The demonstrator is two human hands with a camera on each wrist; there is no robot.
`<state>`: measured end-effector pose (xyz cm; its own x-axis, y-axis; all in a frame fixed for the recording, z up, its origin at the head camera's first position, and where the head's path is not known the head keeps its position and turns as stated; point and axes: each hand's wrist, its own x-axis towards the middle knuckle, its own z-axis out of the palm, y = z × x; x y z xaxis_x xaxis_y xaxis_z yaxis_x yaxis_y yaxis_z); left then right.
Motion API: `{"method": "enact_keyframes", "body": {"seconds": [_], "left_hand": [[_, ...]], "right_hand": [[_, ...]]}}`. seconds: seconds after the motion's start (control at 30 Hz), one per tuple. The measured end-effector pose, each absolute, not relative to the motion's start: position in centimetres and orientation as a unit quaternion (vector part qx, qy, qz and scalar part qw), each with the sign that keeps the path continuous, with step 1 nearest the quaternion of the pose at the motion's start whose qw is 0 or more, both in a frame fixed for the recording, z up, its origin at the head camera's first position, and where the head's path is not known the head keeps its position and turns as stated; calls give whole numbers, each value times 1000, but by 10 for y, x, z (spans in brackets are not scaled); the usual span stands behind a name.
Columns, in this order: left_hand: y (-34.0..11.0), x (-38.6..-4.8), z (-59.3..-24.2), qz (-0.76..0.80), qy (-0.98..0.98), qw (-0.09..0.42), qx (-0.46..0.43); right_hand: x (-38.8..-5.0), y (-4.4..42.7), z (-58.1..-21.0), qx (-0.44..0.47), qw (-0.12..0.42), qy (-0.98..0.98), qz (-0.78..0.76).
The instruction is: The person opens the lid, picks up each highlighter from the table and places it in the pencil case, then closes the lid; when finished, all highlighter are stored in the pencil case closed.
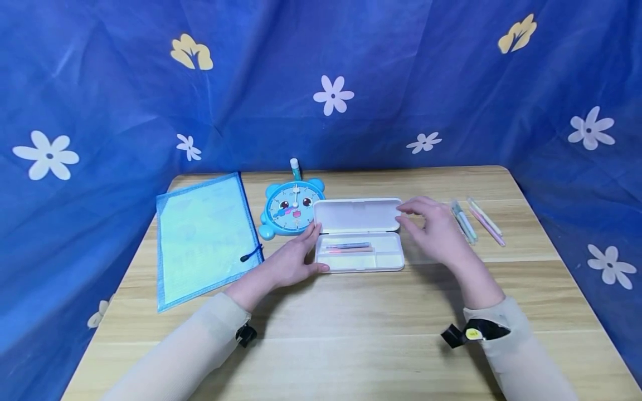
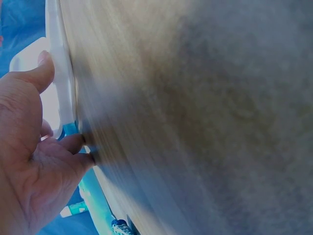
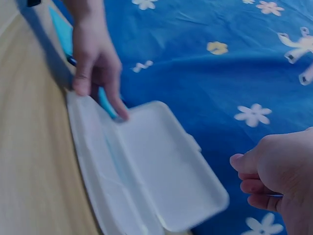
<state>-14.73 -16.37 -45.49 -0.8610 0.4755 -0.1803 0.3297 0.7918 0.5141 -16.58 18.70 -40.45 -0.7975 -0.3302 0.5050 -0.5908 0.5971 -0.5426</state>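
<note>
A white pencil case (image 1: pixel 388 262) lies on the table with its hinged lid (image 1: pixel 358 216) raised. A few slim pens (image 1: pixel 349 249) rest in its upper compartment. My left hand (image 1: pixel 293 259) grips the case's left end, thumb at the front corner and fingers towards the hinge; the left wrist view has this hand (image 2: pixel 39 152) against the white edge. My right hand (image 1: pixel 435 231) is beside the lid's right edge, thumb and forefinger near it. In the right wrist view, a gap separates the loosely curled right hand (image 3: pixel 288 176) from the lid (image 3: pixel 168 169), and it holds nothing.
A blue bear-faced toy clock (image 1: pixel 293 209) is behind my left hand, a glue stick (image 1: pixel 295 169) behind it. To the left lies a blue mesh zip pouch (image 1: pixel 205 239). Several pens (image 1: pixel 465 223) lie right of my right hand. Blue flowered cloth (image 1: pixel 376 128) hangs behind the table.
</note>
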Motion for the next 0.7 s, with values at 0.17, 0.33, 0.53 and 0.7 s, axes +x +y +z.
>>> {"method": "enact_keyframes", "body": {"seconds": [0.17,0.33,0.53,0.7], "left_hand": [[-164,-148,-455,238,935,154,213],[-164,-149,-455,235,936,152,214],[-165,-149,-456,234,936,152,214],[-164,-149,-458,237,935,146,218]], "right_hand": [[-166,215,-399,217,206,-880,368],[-163,242,-399,157,208,-889,376],[-161,273,-410,85,173,-908,373],[-159,294,-428,46,156,-918,361]]}}
